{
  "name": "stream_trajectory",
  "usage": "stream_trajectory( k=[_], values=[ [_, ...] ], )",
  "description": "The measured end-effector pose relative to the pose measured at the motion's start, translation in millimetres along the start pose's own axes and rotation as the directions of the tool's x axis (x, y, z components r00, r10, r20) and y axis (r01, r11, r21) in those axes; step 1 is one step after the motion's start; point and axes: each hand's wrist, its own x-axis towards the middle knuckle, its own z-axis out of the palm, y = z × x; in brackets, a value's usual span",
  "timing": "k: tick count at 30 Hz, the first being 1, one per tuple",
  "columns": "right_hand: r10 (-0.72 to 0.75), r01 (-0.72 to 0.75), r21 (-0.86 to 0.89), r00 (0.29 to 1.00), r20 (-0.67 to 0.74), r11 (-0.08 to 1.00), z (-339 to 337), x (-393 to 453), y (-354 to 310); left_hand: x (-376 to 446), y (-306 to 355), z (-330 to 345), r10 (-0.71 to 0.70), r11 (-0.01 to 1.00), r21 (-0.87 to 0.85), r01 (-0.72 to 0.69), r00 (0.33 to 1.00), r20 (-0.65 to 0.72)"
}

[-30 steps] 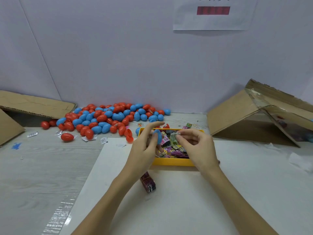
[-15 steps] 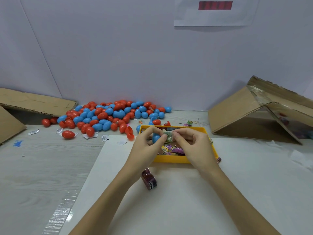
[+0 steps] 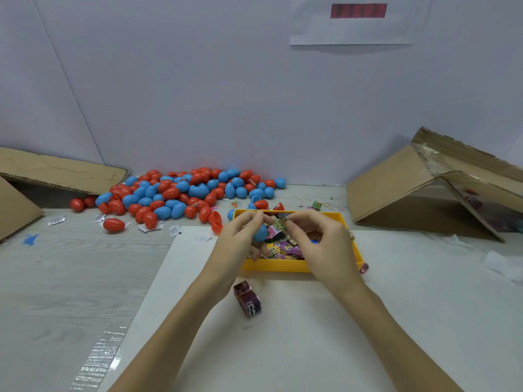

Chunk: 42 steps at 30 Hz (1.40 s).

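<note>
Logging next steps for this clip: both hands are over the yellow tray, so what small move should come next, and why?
Probably tuck the green packet into the blue shell. The right hand pinches the packet right beside the shell held by the left hand, above the tray, and it is not yet inside.

Open across the grey wood-grain tabletop [image 3: 70,292] at lower left and the white paper sheet [image 3: 424,306] at lower right. Blocked at centre by the yellow plastic tray [image 3: 271,267], small maroon printed packet [image 3: 247,299] just below it. Hemmed above left by the heap of red and blue plastic eggs [image 3: 181,193], at right by the tipped brown cardboard box [image 3: 396,188].
</note>
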Motion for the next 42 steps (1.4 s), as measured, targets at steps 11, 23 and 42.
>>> stream_trajectory(
  k=[11, 23, 42],
  values=[
    [0.207, -0.214, 0.118, 0.976, 0.064, 0.970, 2.0, -2.4, -4.1, -5.0, -2.9, 5.6, 0.170, 0.969, 0.178, -0.173, 0.985, 0.034],
    [0.177, -0.178, 0.036, 0.984, 0.027, 0.983, -3.7, 1.1, 1.4, -2.9, -14.3, 1.7, 0.452, 0.693, 0.610, -0.385, 0.891, 0.048],
    [0.090, -0.077, -0.108, 0.988, 0.128, 0.991, -8.3, -1.5, -6.4, -5.8, -6.1, -2.9, 0.381, 0.703, 0.609, -0.367, 0.918, 0.113]
  ],
)
